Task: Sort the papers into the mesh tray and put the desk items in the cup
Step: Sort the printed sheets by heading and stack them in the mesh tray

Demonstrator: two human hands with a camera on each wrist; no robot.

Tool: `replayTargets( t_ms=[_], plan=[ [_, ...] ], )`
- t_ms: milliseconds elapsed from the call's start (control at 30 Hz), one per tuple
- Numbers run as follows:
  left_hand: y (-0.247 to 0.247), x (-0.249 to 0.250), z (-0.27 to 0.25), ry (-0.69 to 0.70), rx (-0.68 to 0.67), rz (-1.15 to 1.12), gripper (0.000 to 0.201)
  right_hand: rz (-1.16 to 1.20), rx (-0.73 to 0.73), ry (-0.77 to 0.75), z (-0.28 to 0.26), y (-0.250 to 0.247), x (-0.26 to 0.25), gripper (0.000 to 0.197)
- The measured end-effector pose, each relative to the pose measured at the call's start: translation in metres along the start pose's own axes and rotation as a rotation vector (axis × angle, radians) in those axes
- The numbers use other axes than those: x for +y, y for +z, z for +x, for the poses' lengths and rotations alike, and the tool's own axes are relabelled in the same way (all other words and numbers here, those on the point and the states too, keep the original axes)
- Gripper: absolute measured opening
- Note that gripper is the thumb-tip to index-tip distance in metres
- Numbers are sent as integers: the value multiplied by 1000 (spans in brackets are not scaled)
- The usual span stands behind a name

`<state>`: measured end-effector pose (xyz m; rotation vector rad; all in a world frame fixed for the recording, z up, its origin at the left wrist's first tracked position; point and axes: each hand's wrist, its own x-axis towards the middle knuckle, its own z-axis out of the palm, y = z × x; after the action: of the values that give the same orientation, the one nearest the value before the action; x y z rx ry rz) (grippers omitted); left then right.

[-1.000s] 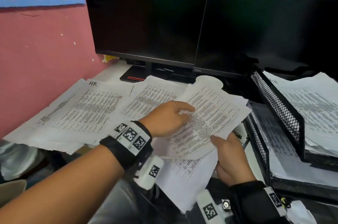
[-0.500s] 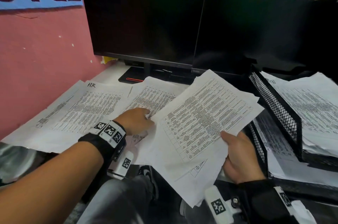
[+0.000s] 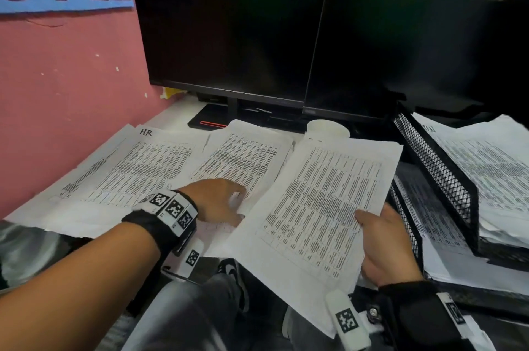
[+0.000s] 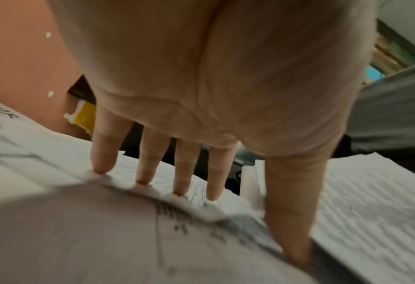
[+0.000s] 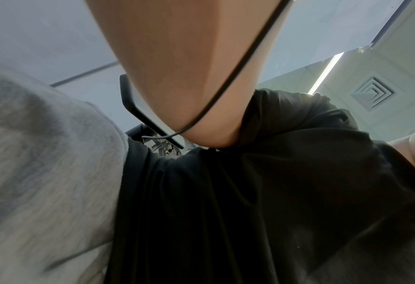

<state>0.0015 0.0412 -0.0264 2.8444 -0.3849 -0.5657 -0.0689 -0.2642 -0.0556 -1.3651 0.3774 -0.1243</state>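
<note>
Risk points in paper sorting. Right hand (image 3: 383,247), lower right of the frame, pinches a sheaf of printed sheets (image 3: 320,207) by one edge beside the mesh tray (image 3: 435,167); held so, the sheets may sag and fan out or catch the tray's front wall. Left hand (image 3: 214,201), fingers (image 4: 150,163) straight and spread, presses the loose papers (image 3: 237,161) at frame centre; dragging could crumple them or nudge the paper cup (image 3: 327,128) behind.

The right hand (image 3: 383,247) holds a printed sheet (image 3: 320,207) by its near edge beside the mesh tray (image 3: 438,170), while the left hand (image 3: 214,201) rests on papers (image 3: 143,173) spread over the counter (image 3: 174,118).
</note>
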Motion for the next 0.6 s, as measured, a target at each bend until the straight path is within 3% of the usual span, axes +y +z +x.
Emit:
replayTargets(
  t_ms=[200, 233, 333, 433, 600],
  plan=[
    [14, 0, 10, 13, 83, 34, 77, -77, 0, -38, 0, -5, -11, 45],
    [14, 2, 10, 3, 108, 56, 70, -84, -2, -39, -1, -6, -13, 46],
    [17, -1, 14, 6, 239, 76, 20, -85, -13, -32, -4, -7, -16, 46],
    [11, -4, 12, -26, 336, -14, 33, -71, -10, -25, -6, -7, -14, 47],
    [-12, 20, -12, 66, 742, -342, 29, 34, -43, 44, -6, 0, -9, 42]
  ],
)
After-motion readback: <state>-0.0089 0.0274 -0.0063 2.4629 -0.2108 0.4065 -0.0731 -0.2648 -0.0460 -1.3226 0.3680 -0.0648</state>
